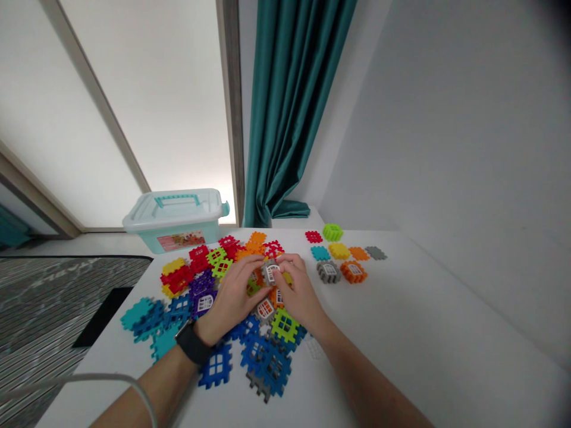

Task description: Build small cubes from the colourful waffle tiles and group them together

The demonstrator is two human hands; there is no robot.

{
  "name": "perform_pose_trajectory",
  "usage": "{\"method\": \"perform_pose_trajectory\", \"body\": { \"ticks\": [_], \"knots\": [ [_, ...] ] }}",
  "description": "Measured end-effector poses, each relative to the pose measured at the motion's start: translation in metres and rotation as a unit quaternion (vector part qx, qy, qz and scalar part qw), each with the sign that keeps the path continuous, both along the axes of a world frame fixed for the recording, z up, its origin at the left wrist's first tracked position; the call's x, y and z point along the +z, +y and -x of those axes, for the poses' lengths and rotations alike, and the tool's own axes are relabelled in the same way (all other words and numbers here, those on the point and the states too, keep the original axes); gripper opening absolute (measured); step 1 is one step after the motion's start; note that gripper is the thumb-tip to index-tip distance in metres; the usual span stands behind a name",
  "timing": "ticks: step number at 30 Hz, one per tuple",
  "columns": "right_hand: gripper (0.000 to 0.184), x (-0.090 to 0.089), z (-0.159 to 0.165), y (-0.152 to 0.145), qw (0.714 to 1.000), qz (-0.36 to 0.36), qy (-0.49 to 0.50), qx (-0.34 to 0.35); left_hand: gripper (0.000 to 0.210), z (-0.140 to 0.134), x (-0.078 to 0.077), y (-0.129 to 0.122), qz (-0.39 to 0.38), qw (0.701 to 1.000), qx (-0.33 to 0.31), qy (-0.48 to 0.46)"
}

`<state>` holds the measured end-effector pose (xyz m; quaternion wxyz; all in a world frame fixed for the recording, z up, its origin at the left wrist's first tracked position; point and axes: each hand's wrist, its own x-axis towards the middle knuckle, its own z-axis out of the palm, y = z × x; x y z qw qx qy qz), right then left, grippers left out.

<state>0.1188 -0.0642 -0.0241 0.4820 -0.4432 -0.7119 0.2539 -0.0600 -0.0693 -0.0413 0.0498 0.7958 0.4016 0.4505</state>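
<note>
Over the heap of interlocking plastic tiles, both my hands hold a grey building tile with a white window insert [270,273]. My left hand [236,290], with a black watch on its wrist, grips the tile's left side between thumb and fingers. At the tile's right side my right hand [298,291] has its thumb and fingers closed on it. Beneath the hands lie an orange-and-white window tile [265,308], a lime green tile [284,324] and several blue tiles [263,352]. Part of the heap is hidden by my hands.
On the white table [383,345], stacks stand at the right: grey window tiles [329,271], orange window tiles [354,271], yellow tiles [339,251] and lime tiles [332,232]. A lidded teal box [178,217] sits at the back left. A pale cable [111,377] crosses the lower left.
</note>
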Motion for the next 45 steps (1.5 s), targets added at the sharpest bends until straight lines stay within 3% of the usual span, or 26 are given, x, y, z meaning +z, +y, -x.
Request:
{"method": "perform_pose_trajectory", "body": {
  "ticks": [14,35,45],
  "knots": [
    [0.02,0.005,-0.004,0.002,0.998,0.039,-0.014,0.045,0.042,0.004,0.001,0.004,0.027,0.996,-0.077,-0.039],
    [0.022,0.006,-0.01,0.004,0.997,0.024,-0.055,0.056,0.04,0.0,0.007,0.003,-0.022,0.999,-0.039,0.016],
    [0.023,0.003,-0.014,0.008,0.993,0.064,-0.059,0.084,0.045,0.002,-0.006,0.002,0.016,0.998,-0.064,0.024]
  ]
}}
